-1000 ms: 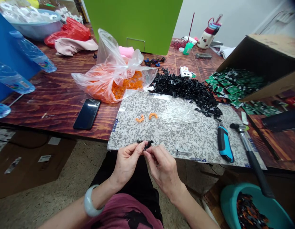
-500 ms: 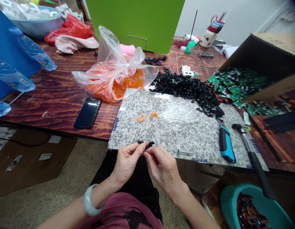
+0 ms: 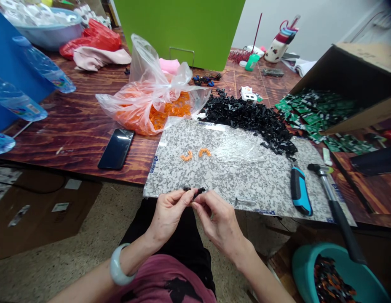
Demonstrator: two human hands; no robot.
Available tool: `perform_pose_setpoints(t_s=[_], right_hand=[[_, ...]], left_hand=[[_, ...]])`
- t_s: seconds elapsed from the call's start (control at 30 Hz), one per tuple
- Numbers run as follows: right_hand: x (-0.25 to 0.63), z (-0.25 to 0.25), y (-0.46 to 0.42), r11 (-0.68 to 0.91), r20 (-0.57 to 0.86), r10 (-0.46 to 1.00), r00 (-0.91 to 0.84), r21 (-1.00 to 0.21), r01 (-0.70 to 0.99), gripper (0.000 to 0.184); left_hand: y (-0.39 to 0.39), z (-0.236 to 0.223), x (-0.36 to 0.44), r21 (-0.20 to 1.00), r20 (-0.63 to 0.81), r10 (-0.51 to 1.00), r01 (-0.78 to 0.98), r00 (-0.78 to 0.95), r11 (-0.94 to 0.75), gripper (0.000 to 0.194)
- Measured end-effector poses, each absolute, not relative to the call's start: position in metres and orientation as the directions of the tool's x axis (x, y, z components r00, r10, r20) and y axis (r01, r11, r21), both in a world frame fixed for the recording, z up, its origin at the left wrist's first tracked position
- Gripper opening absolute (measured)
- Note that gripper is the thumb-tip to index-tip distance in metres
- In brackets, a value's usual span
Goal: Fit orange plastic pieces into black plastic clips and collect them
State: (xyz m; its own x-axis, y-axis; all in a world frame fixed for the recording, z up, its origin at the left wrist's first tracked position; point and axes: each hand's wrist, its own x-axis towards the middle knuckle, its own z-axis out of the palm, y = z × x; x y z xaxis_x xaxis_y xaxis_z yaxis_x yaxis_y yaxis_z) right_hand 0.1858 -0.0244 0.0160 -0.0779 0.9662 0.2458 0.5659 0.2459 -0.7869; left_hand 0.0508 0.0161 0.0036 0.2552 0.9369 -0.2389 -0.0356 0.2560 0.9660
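Pretty fiddly bit here: the left hand (image 3: 168, 219) and right hand (image 3: 218, 224) are both pinched tight on a small black plastic clip (image 3: 196, 192), right over the near edge of a speckled board (image 3: 246, 181). The blue print (image 3: 153, 165) on it is too tiny to read.

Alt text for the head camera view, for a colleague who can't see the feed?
The left hand and right hand pinch small black plastic pieces just above the edge of a speckled stone-patterned board, which holds two orange pieces. A heap of black pieces lies beyond on a wooden table, and a teal basin of mixed pieces sits low at right.
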Motion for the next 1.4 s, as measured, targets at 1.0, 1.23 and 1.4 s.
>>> perform_pose_setpoints(t_s=[1.0, 1.23, 1.4], right_hand=[[0.203, 0.031, -0.005, 0.011, -0.122, 0.981, -0.149, -0.736, 0.677, 0.015], [0.214, 0.029, 0.0, 0.158, -0.101, 0.942, -0.32, -0.707, 0.689, 0.017], [0.219, 0.026, 0.002, 0.141, -0.028, 0.963, -0.268, -0.796, 0.588, 0.026]], left_hand=[[0.02, 0.008, 0.036, 0.833, 0.04, 0.846, 0.45, 0.532, -0.322, 0.034], [0.02, 0.018, 0.031, 0.88, -0.105, 0.783, 0.424, 0.613, -0.214, 0.037], [0.029, 0.02, 0.027, 0.95, -0.275, 0.729, 0.293, 0.627, 0.106, 0.033]])
